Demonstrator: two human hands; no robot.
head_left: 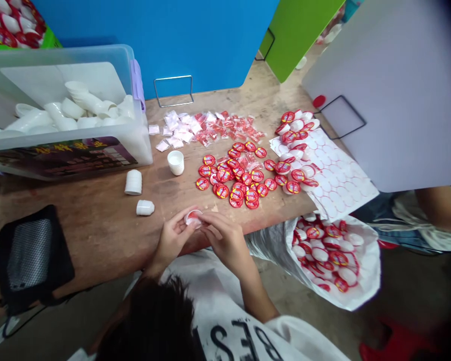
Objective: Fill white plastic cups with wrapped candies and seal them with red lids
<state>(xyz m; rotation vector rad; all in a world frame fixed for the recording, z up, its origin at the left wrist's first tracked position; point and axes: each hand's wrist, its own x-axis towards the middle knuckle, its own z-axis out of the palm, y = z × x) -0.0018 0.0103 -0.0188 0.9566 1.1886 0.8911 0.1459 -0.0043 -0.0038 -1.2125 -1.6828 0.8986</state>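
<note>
Close to the table's front edge, my left hand (pixel 176 233) is wrapped round a small white plastic cup (pixel 194 225) with something reddish inside it. The fingers of my right hand (pixel 225 238) press together at the cup's right rim; whether they pinch anything there is hidden. Ahead of my hands lies a heap of round red lids (pixel 238 175) with yellow and blue print. Behind it spread small clear packets with red contents (pixel 229 128) and white sachets (pixel 180 128). To the left stand stacked white cups (pixel 176 163), with another stack (pixel 134 182) and a cup on its side (pixel 145 207).
A clear plastic bin (pixel 143 135) of white cups stands at the back left. A black mesh pouch (pixel 33 255) lies at left. On the right are lidded cups (pixel 293 150), printed sticker sheets (pixel 346 170) and a white sack (pixel 370 271) of lidded cups. Blue (pixel 165 40) and lilac panels (pixel 391 100) border the table.
</note>
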